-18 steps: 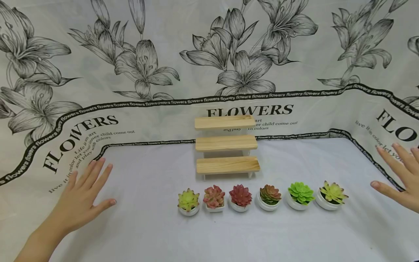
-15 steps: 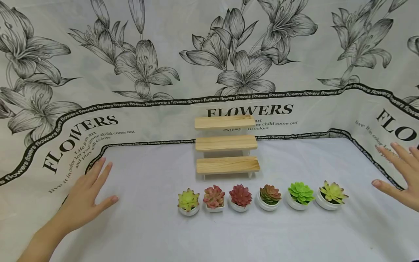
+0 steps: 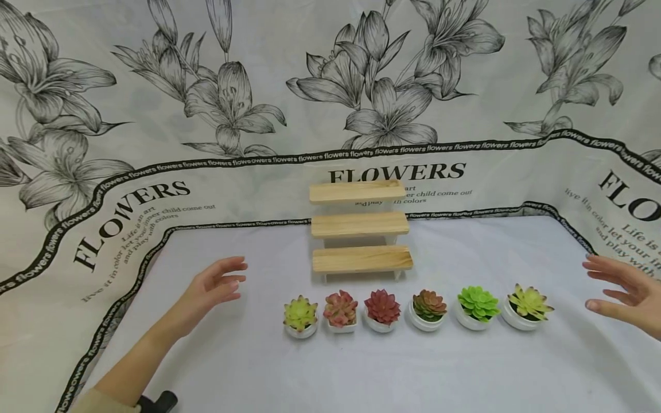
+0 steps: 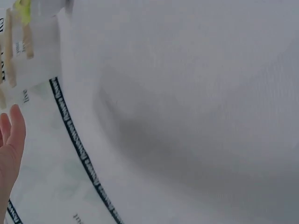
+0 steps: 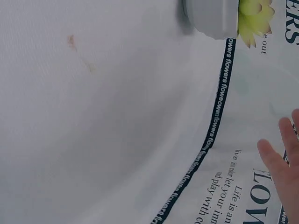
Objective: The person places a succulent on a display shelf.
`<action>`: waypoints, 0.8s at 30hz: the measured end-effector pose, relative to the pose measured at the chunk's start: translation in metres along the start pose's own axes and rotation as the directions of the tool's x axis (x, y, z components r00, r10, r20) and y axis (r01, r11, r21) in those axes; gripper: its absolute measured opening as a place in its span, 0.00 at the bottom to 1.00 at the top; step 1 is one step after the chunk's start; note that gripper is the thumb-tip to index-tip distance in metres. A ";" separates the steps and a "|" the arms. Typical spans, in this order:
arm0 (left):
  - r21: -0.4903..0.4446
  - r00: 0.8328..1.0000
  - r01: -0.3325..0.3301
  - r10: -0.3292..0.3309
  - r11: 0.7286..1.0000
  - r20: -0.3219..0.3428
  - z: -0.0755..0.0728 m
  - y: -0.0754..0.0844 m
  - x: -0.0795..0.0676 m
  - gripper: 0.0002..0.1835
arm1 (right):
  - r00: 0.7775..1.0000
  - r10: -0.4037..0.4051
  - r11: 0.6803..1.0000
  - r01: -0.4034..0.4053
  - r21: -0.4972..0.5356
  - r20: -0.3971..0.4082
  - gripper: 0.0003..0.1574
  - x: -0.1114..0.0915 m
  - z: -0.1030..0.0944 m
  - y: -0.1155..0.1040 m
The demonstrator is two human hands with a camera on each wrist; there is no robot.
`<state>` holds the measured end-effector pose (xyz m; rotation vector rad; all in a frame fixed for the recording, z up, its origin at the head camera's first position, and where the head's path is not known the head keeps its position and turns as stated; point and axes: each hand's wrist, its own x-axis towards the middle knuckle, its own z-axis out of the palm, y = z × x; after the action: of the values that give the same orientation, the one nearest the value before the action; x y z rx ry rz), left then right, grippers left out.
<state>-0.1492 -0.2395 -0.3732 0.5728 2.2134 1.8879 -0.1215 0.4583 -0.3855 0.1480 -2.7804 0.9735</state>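
Observation:
My left hand (image 3: 209, 295) hovers over the left part of the white cloth, fingers loosely bent and holding nothing. It is nearest to the yellow-green succulent (image 3: 300, 313) at the row's left end, apart from it. At the right edge, my right hand (image 3: 627, 292) is also unoccupied, its fingers relaxed. The closest plant to it is another yellow-green succulent (image 3: 529, 302) in a round white pot (image 5: 212, 16). Between these two stand a pink succulent (image 3: 341, 308), a dark red one (image 3: 382, 307), a reddish-green one (image 3: 428, 305) and a bright green one (image 3: 477, 303), all potted in white.
Behind the row stands a three-tier wooden shelf (image 3: 361, 260) on white supports. A cloth backdrop (image 3: 258, 195) with black flower drawings and lettering rises at the back and both sides. A black strap-like piece (image 3: 160, 401) shows at my left wrist.
My left hand has moved right, toward the plants, its fingers going from spread to loosely bent. My right hand has turned and lowered slightly. The head view has shifted a little.

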 end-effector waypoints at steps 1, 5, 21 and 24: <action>-0.019 1.000 0.028 -0.028 0.999 0.004 0.005 -0.005 0.006 0.24 | 1.000 -0.003 1.000 0.003 0.026 0.023 0.56 0.001 0.002 0.001; -0.109 0.990 0.137 -0.134 0.984 0.039 0.021 -0.021 0.027 0.28 | 0.988 -0.050 0.987 0.027 0.159 0.145 0.54 0.000 0.008 -0.007; -0.363 0.951 0.305 -0.302 0.880 0.066 0.061 -0.050 0.089 0.34 | 0.927 -0.169 0.935 0.044 0.352 0.334 0.50 0.002 0.036 -0.003; -0.369 0.948 0.317 -0.305 0.874 0.093 0.064 -0.051 0.095 0.33 | 0.925 -0.146 0.933 0.012 0.359 0.350 0.49 0.002 0.040 -0.002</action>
<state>-0.2206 -0.1495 -0.4237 0.1640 1.7181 2.0296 -0.1294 0.4316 -0.4147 0.5482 -2.8588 1.5588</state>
